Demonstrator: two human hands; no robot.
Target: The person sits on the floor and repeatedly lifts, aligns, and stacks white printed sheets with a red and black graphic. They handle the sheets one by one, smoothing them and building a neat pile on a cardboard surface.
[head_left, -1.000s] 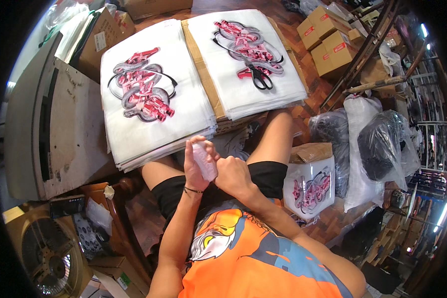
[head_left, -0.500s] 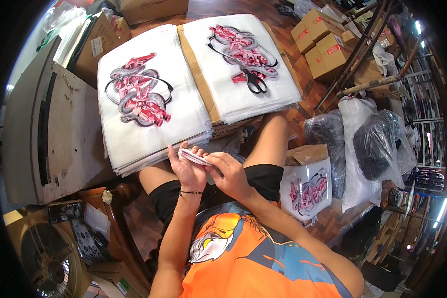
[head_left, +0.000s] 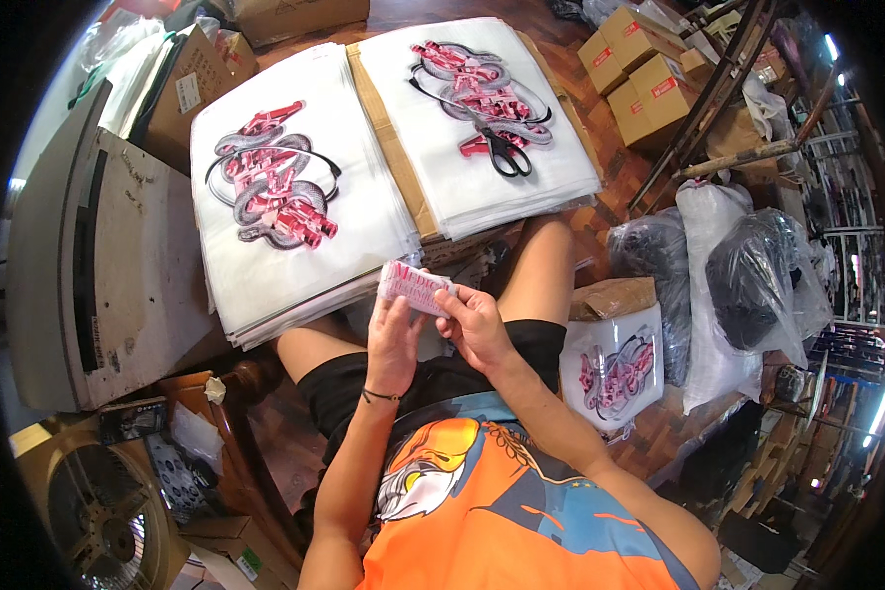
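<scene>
A small bundle of white slips with red print (head_left: 411, 286) is held up in front of my lap, its printed face showing. My left hand (head_left: 393, 346) grips its left lower part, with some fingers hidden behind it. At the right end, my right hand (head_left: 478, 326) pinches it with thumb and fingers. Just beyond are two stacks of printed sheets: a left stack (head_left: 349, 236) and a right stack (head_left: 560, 172). Both bear a grey snake and red design. Black-handled scissors (head_left: 507, 155) lie across the right stack.
Cardboard (head_left: 388, 128) shows between the stacks. At the right are a clear-wrapped pack (head_left: 615, 364), a white sack (head_left: 710, 285) and black plastic-wrapped bundles (head_left: 752, 285). Brown boxes (head_left: 649, 98) sit far right. A grey-white panel (head_left: 143, 265) and a fan (head_left: 108, 521) stand at the left.
The bundle has been turned from nearly edge-on to show its printed face, and raised slightly. My left hand has rotated, its fingers now at the bundle's lower edge.
</scene>
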